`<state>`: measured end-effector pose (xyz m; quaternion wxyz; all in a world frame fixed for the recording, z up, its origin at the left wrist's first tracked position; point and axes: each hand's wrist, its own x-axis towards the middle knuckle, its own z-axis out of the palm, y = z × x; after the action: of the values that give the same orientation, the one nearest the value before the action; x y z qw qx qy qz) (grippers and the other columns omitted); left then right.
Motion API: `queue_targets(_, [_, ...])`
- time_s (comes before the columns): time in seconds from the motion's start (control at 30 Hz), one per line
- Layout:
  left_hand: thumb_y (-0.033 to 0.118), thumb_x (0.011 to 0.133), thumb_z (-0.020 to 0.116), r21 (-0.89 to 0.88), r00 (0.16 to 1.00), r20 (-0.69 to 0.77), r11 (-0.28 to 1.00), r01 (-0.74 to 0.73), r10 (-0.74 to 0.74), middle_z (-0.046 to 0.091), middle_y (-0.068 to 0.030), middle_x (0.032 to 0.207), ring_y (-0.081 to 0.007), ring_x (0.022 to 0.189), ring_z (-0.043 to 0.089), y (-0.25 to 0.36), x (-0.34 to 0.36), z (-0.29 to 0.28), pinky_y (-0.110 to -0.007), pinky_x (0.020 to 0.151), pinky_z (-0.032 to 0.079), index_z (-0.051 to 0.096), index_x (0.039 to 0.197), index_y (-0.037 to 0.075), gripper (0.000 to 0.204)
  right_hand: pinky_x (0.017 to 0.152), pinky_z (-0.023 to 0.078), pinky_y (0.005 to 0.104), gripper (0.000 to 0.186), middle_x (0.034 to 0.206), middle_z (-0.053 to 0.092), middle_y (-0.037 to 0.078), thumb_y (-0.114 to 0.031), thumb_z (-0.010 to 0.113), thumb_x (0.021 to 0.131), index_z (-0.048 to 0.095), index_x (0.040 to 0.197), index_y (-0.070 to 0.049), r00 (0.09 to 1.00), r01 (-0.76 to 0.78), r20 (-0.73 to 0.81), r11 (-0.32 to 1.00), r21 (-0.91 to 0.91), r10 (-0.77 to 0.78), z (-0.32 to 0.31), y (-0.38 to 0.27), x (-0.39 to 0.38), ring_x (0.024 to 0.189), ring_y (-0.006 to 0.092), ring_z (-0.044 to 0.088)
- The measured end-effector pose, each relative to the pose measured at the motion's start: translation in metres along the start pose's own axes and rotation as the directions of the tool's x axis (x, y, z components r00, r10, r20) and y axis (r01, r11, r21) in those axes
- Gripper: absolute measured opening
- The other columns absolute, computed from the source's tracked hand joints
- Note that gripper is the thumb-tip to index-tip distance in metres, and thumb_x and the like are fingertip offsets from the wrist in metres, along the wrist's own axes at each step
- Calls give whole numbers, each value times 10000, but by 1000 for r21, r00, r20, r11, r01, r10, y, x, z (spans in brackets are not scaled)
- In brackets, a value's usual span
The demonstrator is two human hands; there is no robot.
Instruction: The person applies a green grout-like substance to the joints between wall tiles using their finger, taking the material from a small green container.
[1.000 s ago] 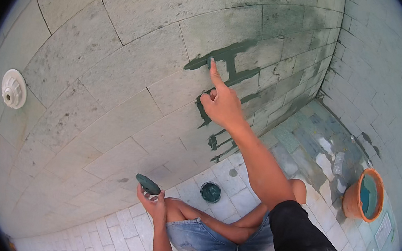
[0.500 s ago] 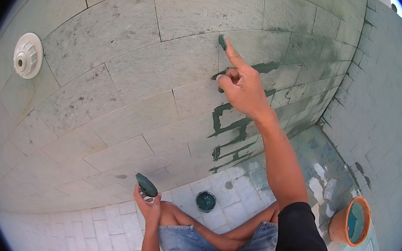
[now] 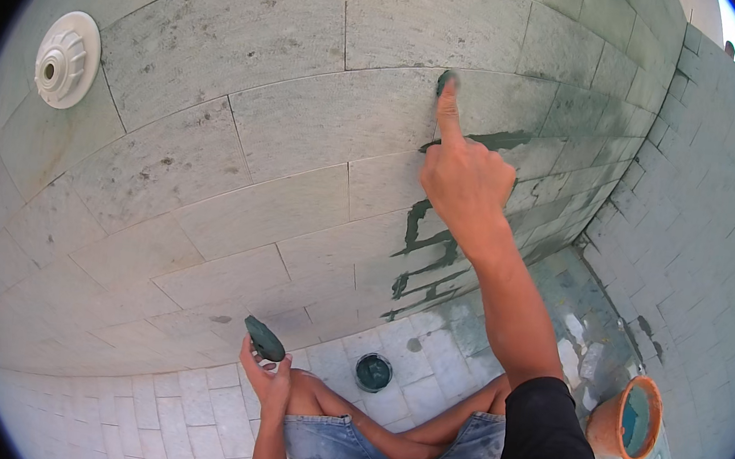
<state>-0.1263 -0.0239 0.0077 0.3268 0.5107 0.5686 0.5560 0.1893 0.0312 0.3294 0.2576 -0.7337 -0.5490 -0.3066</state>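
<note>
In my left hand [image 3: 267, 376], at the lower left above my knee, is an oval piece covered in dark green paste [image 3: 265, 339]; whether it is all paste or a coated tool I cannot tell. My right hand [image 3: 469, 182] reaches up to the tiled wall [image 3: 279, 131]. Its index finger is stretched out, with dark green paste at the tip, and touches the wall at a tile joint. The other fingers are curled and partly hidden. Dark green paste smears [image 3: 417, 226] run along the joints below that hand.
A small round tub of dark green paste [image 3: 373, 373] stands on the tiled floor in front of my crossed legs. To the right is an orange bucket [image 3: 625, 418] with greenish contents. A white round fitting [image 3: 68, 60] projects from the wall. Another wall [image 3: 702, 202] meets this one at the right.
My right index finger has come onto the wall joint, and the hand has turned so its back shows. My left hand keeps its hold. The view has shifted slightly.
</note>
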Motion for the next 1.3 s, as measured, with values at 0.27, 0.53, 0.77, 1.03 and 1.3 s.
queue_targets(0.27, [0,729,778,-47,1000,8,999,-10,11,439,-119,1370,-230,1103,522,-6,0,-5,-329,805,473,347,1501,104,890,402,418,346,769,587,605,56,-110,641,815,379,1533,-26,977,181,-34,909,-375,-208,6,8,-8,458,183,576])
queue_targets(0.53, [6,733,776,-7,1000,-12,1000,-29,29,430,-123,1380,-240,1117,526,0,2,2,-331,812,483,361,1502,105,879,350,312,306,666,616,598,56,-95,688,771,526,1400,58,914,281,211,167,-945,-348,37,-3,-8,491,125,561])
queue_targets(0.77, [-21,759,777,-178,990,-144,984,-12,-14,405,-150,1406,-239,1114,534,-19,-1,-32,-359,826,515,320,1514,103,891,567,515,394,635,859,731,182,-72,639,783,535,1409,-38,638,699,512,712,-71,-575,-43,-23,-47,702,270,707])
queue_targets(1.03, [-53,716,768,412,979,-193,901,138,-62,474,-198,1264,-380,1155,541,-101,-72,-123,-433,966,478,362,1472,78,867,837,549,435,810,964,735,176,-212,689,786,380,1521,-70,76,-102,906,900,423,-417,77,31,-273,960,345,690])
queue_targets(1.3, [-41,674,766,766,963,-51,608,207,-263,476,-224,1269,-459,1150,515,-120,-127,-175,-513,979,467,379,1466,123,897,639,571,361,1044,933,746,137,-62,708,770,101,1618,-110,-296,-30,916,961,274,-270,157,-20,-309,649,201,708])
